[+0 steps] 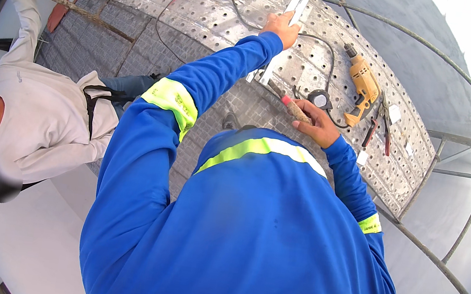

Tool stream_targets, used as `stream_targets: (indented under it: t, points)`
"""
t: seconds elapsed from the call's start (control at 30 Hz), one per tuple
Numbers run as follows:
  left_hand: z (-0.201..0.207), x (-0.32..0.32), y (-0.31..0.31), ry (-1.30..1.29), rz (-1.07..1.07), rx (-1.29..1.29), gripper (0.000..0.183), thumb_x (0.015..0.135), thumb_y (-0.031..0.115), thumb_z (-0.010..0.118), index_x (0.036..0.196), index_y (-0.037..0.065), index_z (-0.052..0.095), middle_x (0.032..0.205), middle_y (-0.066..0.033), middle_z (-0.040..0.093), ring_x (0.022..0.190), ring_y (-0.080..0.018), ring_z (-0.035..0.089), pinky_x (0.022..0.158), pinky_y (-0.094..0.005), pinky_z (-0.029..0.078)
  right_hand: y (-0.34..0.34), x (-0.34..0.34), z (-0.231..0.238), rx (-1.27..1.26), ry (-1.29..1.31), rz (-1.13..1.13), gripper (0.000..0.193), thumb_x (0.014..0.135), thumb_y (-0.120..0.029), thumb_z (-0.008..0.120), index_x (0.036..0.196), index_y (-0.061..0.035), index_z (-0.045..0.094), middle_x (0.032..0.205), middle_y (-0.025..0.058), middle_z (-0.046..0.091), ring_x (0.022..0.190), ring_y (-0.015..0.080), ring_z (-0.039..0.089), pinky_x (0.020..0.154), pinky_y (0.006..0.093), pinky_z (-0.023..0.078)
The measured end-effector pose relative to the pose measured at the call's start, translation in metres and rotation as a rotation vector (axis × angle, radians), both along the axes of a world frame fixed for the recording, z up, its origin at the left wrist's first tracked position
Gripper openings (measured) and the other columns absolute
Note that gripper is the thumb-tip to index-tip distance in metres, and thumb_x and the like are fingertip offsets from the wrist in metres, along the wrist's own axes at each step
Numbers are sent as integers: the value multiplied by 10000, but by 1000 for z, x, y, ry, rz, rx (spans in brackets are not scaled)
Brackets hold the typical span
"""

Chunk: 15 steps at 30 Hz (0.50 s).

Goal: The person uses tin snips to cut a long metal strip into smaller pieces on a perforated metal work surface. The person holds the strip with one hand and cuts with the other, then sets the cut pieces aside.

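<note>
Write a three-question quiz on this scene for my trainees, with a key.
1. Choose: What does the left hand grip? A) red-handled pliers; B) a yellow cardboard box; C) long white strips.
2. True or false: The yellow-orange power drill lies on the perforated grey metal platform.
3. Fill in: The right hand holds a tan-handled tool with a ___ collar.
Key: 1. C; 2. true; 3. red.

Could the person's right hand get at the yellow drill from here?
Probably yes: the drill lies just beyond the right hand, with nothing bulky between them. That hand holds a handled tool, though, so it would likely have to let go first.
</note>
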<state>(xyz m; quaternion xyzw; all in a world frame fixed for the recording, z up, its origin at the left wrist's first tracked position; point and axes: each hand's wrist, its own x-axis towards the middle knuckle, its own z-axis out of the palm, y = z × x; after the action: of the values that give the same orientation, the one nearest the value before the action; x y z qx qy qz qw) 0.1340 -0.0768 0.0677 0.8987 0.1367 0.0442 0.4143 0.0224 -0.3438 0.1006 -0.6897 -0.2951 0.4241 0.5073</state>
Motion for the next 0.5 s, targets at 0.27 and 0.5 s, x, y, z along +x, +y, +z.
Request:
stream_targets:
  t: [0.27, 0.5]
  points:
    - [-17, -20, -4, -40, -11, -105, 589, 950, 422, 591, 1389, 32, 545, 1429, -259, 489, 1347, -396, 432, 1148, -445, 318, 17, -16, -1, -6, 58, -56, 481, 882, -80, 643, 1348, -18, 541, 1345, 42, 512, 1180, 129, 493, 1020, 282, 402]
    - [-19, -27, 2, -29, -27, -147, 619, 890, 384, 587, 1461, 160, 511, 1353, -318, 475, 1207, -454, 563, 1091, -442, 422, 25, -20, -20, -59, -99, -90, 456, 884, -64, 627, 1332, -26, 548, 1245, 43, 590, 1121, 125, 554, 978, 287, 449]
